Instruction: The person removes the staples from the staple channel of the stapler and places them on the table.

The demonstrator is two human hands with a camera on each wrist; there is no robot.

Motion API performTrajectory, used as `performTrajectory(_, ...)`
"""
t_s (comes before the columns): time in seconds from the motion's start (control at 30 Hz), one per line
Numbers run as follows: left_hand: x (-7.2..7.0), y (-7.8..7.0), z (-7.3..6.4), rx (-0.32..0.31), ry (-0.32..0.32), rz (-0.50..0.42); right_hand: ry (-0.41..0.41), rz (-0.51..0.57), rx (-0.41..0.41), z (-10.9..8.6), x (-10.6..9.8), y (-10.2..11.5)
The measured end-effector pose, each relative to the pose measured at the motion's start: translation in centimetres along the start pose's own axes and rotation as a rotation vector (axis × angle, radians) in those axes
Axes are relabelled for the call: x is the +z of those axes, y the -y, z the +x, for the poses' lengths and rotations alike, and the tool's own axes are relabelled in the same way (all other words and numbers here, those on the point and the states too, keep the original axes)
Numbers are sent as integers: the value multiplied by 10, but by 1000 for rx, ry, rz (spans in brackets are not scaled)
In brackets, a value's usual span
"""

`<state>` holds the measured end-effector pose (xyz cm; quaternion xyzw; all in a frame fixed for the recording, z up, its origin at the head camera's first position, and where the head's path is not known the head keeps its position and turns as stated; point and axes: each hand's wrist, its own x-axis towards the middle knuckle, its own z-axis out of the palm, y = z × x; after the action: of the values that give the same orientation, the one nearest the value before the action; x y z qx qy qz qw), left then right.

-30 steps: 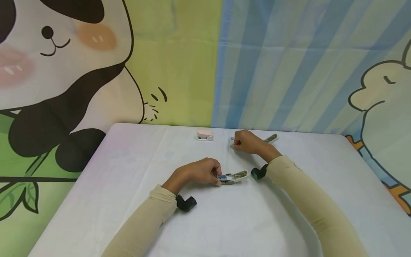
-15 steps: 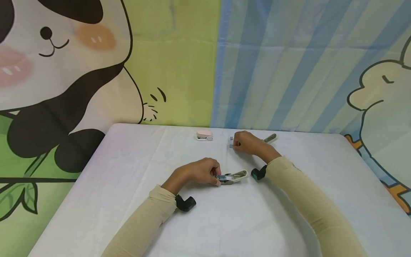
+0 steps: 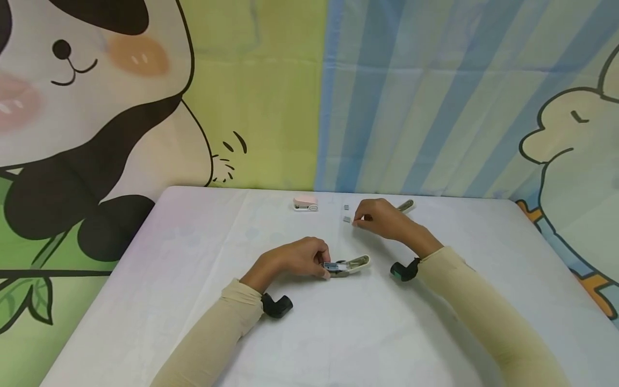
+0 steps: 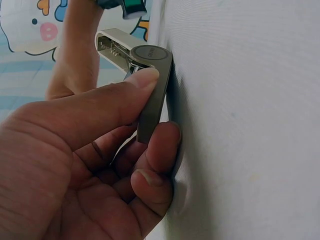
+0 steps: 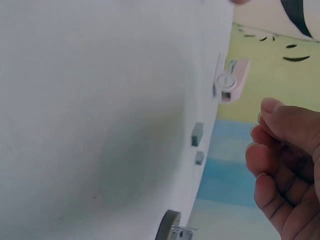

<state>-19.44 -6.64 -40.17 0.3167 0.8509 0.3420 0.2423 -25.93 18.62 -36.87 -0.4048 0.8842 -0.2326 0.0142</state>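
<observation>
My left hand [image 3: 300, 258] holds a grey-and-cream stapler [image 3: 355, 264] that is unfolded, its staple channel showing. In the left wrist view, the thumb presses the grey part of this stapler [image 4: 152, 100] from above, with curled fingers below it. My right hand [image 3: 382, 217] is farther back, its fingertips close to a small grey staple strip [image 3: 347, 219]. Seen from the right wrist, the fingers [image 5: 262, 157] are loosely curled, with nothing visible between thumb and forefinger. A second staple strip [image 3: 346, 207] lies just behind the first.
A small pink-and-white stapler [image 3: 306, 203] stands near the table's back edge. Another unfolded stapler [image 3: 406, 205] lies behind my right hand, which partly hides it. A patterned cloth [image 3: 271, 107] hangs directly behind the white table [image 3: 193, 242].
My right hand has turned and drawn slightly away from the staple strips, so both show fully. Its wrist has shifted right and nearer. My left hand keeps its hold on the stapler.
</observation>
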Motion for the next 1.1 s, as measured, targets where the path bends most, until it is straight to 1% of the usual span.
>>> performTrajectory(0.07,1,0,1,3,0,-3,-11,34,-32,-6,-3,7)
performTrajectory(0.13,1,0,1,8,-1,-3,-6,66,-50,-11,-5,14)
performTrajectory(0.23,0,0,-1,9,-5,-5,40,116,-64,-16,-6,25)
performTrajectory(0.3,-1,-1,-3,11,-8,-7,92,151,-57,-19,-6,31)
performTrajectory(0.4,-2,-2,-4,12,-13,-11,194,189,-30,-25,-6,36)
performTrajectory(0.5,-1,-3,-4,14,-12,-19,304,180,3,-31,-7,39)
performTrajectory(0.6,1,-3,-3,9,-11,-15,371,169,-7,-38,-8,38)
performTrajectory(0.7,2,-3,-3,-1,-11,-8,380,165,-18,-44,-8,37)
performTrajectory(0.8,1,-4,-4,-13,-16,-1,377,144,-3,-47,-8,38)
performTrajectory(0.97,2,-5,-4,-11,-25,3,373,102,15,-49,-7,42)
performTrajectory(1.1,3,-8,-3,-5,-32,19,359,95,31,-54,-8,43)
